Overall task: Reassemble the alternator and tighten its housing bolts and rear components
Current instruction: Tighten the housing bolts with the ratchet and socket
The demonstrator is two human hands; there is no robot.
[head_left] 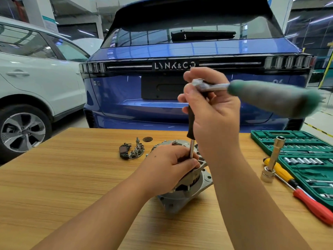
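Note:
The grey alternator [182,197] stands on the wooden table [72,177] in front of me. My left hand [167,165] grips its top, fingers curled around the housing beside a steel extension shaft [192,147]. That shaft rises from the alternator into a black grip [191,123]. My right hand [210,112] holds the black grip and the head of a ratchet [203,84] fitted on top. The ratchet's green handle [273,97] sticks out to the right, blurred. The bolt under the shaft is hidden by my left hand.
Loose rear parts lie behind the alternator: a black regulator piece [124,150], a rectifier [137,149] and a dark round cap [147,139]. At the right sit a green socket set case [306,159], a long socket [275,156] and a red-handled screwdriver [313,206]. A blue car stands beyond the table.

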